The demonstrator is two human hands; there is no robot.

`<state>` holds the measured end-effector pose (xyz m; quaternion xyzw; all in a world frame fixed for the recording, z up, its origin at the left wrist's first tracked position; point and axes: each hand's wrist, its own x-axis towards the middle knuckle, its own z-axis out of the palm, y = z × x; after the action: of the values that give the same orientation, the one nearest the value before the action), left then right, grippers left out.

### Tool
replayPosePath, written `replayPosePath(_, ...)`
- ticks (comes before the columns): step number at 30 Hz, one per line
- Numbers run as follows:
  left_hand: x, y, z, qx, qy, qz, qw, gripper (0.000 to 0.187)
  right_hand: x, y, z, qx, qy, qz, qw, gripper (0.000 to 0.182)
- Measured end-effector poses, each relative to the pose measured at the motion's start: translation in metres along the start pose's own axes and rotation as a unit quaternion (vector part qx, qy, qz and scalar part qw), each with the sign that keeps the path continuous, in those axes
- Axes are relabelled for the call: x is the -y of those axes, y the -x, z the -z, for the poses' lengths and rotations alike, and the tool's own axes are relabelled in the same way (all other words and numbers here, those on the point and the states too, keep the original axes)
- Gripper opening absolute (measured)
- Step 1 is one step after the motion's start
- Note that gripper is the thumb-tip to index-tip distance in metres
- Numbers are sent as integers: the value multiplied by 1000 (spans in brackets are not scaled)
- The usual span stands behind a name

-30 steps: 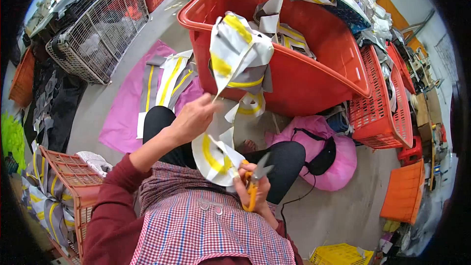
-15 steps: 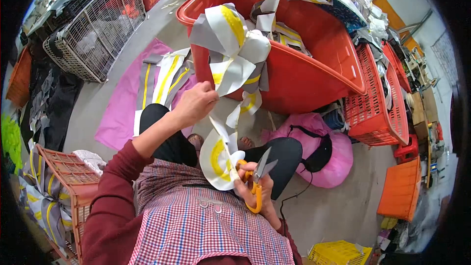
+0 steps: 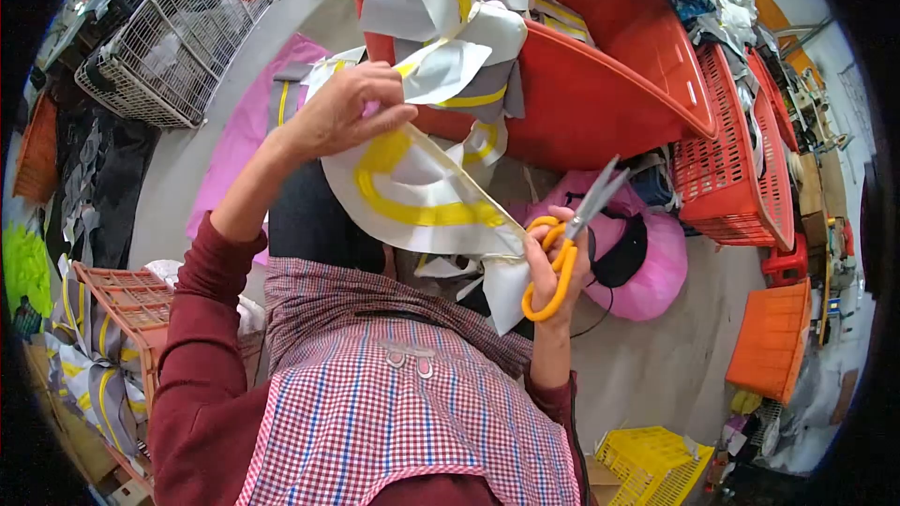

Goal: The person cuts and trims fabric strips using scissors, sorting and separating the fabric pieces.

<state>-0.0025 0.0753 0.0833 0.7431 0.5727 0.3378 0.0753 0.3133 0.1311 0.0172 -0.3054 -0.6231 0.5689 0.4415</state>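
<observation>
My left hand is closed on the upper corner of a white fabric piece with a curved yellow stripe. The piece stretches down above my lap to my right hand, whose fingers grip its other end. That same hand also carries orange-handled scissors, their blades parted slightly and pointing up and away from the cloth. Behind my left hand, more white, grey and yellow strips hang over the near rim of a big red tub.
Pink cloth lies on the floor at left, near a wire basket. To the right are a pink bag, a red crate and an orange bin. A yellow basket stands at lower right.
My hands have moved further apart, the left upward and the right up and to the right. The bunched white and yellow fabric is now spread taut between them. My view has tilted lower.
</observation>
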Motion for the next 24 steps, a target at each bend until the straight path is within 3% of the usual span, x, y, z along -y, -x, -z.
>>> replayPosePath(1,2,2,0,-4,15,33,999,13,-2,1,-4,2,-1,-4,1000,37)
replayPosePath(5,-2,8,-6,-76,-33,33,996,11,-7,-1,-12,38,-13,-16,999,38)
replayPosePath(7,-50,9,9,-83,103,1,991,35,-8,-1,-15,36,-10,-53,998,37)
replayPosePath(8,-78,7,12,-115,297,-20,948,76,-17,0,-12,41,-6,-45,998,35)
replayPosePath(9,-84,2,10,-143,389,-157,896,105,-17,1,-14,42,-5,-48,998,35)
replayPosePath(11,-140,-16,25,-242,508,-239,791,107,-15,1,-19,35,-34,-76,996,36)
replayPosePath(12,-140,-15,25,-241,508,-238,792,107,-14,3,-21,34,-35,-77,996,36)
replayPosePath(13,-98,-9,69,-238,511,-231,793,105,-13,5,-25,31,-60,-76,995,37)
replayPosePath(14,-78,13,71,-238,514,-231,791,103,-12,3,-26,27,-79,-67,994,37)
replayPosePath(15,-78,18,77,-233,509,-252,789,101,-13,0,-29,7,-7,-53,999,40)
replayPosePath(17,-90,47,76,-219,515,-259,787,98,-8,8,-25,31,-68,-68,995,36)
replayPosePath(24,-166,183,40,-185,497,-259,807,87,4,13,-26,23,-58,-77,995,34)
